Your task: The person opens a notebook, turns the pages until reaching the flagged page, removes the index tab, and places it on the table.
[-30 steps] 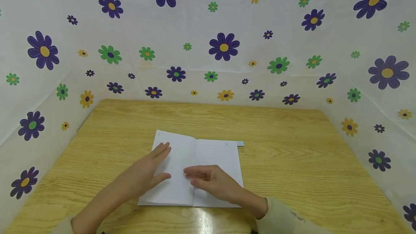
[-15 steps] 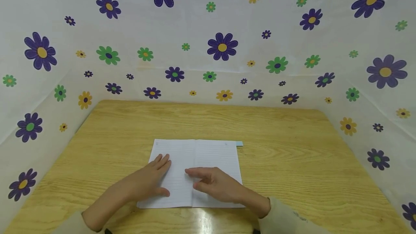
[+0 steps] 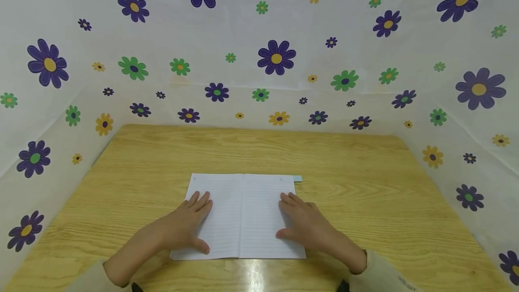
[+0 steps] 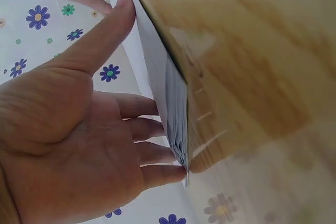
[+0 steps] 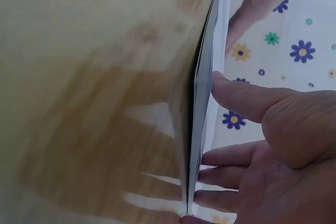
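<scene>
A lined notebook [image 3: 261, 220] lies spread flat on the wooden table, its centre fold running toward me. My left hand [image 3: 184, 224] rests on the left page with straight fingers and the thumb spread toward the fold. On the right page's outer part lies my right hand [image 3: 308, 224], fingers extended and thumb pointing inward. Both wrist views show the fingertips and thumb touching the paper, with the stacked page edges [image 4: 177, 111] seen side-on. A pale blue tab [image 3: 298, 178] sticks out at the notebook's top right corner.
The wooden table [image 3: 357, 170] extends around the notebook on all sides. A white cloth [image 3: 239, 26] printed with purple, green and yellow flowers encloses the back and both sides.
The left page has gone from slightly raised to flat as my left hand came down on it. My right hand has moved from near the fold to the right page's outer side.
</scene>
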A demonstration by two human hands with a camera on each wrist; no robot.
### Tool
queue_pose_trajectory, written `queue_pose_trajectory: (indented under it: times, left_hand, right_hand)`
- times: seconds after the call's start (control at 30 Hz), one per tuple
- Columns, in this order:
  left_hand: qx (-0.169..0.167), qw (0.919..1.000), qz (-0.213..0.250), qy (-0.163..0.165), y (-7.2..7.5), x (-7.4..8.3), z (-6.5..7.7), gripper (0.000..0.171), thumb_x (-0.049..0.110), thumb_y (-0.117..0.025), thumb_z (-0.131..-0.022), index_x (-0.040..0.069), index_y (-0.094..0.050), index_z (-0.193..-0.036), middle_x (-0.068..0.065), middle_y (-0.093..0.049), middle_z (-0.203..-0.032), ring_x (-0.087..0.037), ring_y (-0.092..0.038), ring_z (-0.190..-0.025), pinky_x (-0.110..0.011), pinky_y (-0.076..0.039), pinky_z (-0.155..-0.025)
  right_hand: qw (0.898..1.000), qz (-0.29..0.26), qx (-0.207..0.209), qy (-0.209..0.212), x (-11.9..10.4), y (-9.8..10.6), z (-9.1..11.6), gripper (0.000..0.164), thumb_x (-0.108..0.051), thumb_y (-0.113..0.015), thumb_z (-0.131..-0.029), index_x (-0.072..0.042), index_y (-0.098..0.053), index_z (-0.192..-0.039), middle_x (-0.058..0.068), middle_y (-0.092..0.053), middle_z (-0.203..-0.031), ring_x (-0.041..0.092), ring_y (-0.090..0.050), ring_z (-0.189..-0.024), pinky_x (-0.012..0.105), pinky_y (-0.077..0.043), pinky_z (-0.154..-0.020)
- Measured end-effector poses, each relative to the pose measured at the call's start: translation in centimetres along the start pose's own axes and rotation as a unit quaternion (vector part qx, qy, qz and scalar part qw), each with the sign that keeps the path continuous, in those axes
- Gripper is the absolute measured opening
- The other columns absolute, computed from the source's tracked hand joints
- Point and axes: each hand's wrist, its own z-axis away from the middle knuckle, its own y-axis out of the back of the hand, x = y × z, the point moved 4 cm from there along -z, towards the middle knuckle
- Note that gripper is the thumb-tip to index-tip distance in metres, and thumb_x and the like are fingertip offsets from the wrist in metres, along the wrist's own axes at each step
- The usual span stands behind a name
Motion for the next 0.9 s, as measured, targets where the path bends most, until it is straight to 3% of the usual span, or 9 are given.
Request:
queue_pose_trajectory:
  times: [0.17,0.37,0.5,0.73,0.9]
  left_hand:
    - [0.003,0.9999,0.004,0.009,0.3,-0.1,0.2,0.119,0.054,-0.086,-0.074,-0.016,-0.032,-0.153,-0.037,-0.013,-0.164,-0.058,-0.005,-0.15,-0.069,-0.017,-0.118]
    - [-0.005,0.9992,0.018,0.034,0.7,-0.7,0.2,0.119,0.049,-0.088,-0.073,-0.017,-0.03,-0.153,-0.037,-0.01,-0.164,-0.057,-0.004,-0.151,-0.066,-0.021,-0.119]
    - [-0.002,0.9996,0.007,0.028,1.0,-0.8,0.1,0.119,0.048,-0.09,-0.072,-0.02,-0.032,-0.15,-0.041,-0.013,-0.161,-0.06,-0.008,-0.149,-0.066,-0.023,-0.117]
    - [-0.002,0.9996,0.001,0.028,1.1,-0.7,0.0,0.118,0.047,-0.09,-0.072,-0.02,-0.032,-0.15,-0.041,-0.015,-0.161,-0.06,-0.01,-0.149,-0.066,-0.023,-0.118]
    - [-0.001,0.9995,-0.005,0.033,1.0,-0.7,0.0,0.119,0.048,-0.09,-0.071,-0.019,-0.033,-0.151,-0.04,-0.015,-0.162,-0.058,-0.011,-0.149,-0.065,-0.024,-0.118]
  right_hand:
    - [0.999,-0.023,0.0,-0.031,1.2,0.5,0.9,0.083,-0.036,-0.085,-0.085,0.012,-0.051,-0.144,0.026,-0.038,-0.159,0.044,-0.033,-0.149,0.066,-0.035,-0.111]
    - [0.999,-0.024,-0.001,-0.026,1.9,0.5,1.0,0.085,-0.037,-0.084,-0.087,0.013,-0.049,-0.145,0.029,-0.037,-0.159,0.045,-0.034,-0.148,0.066,-0.035,-0.111]
    - [1.0,-0.016,-0.003,-0.018,1.9,0.5,1.0,0.083,-0.037,-0.083,-0.088,0.012,-0.049,-0.146,0.028,-0.037,-0.159,0.046,-0.033,-0.148,0.067,-0.036,-0.11]
    - [1.0,0.0,0.002,0.014,1.8,0.4,0.8,0.068,-0.033,-0.079,-0.091,0.005,-0.057,-0.143,0.024,-0.044,-0.156,0.05,-0.036,-0.145,0.071,-0.038,-0.105]
    - [0.999,0.019,0.041,0.031,1.1,0.3,0.6,0.047,-0.027,-0.083,-0.087,-0.001,-0.073,-0.126,0.021,-0.059,-0.143,0.055,-0.048,-0.134,0.071,-0.045,-0.097]
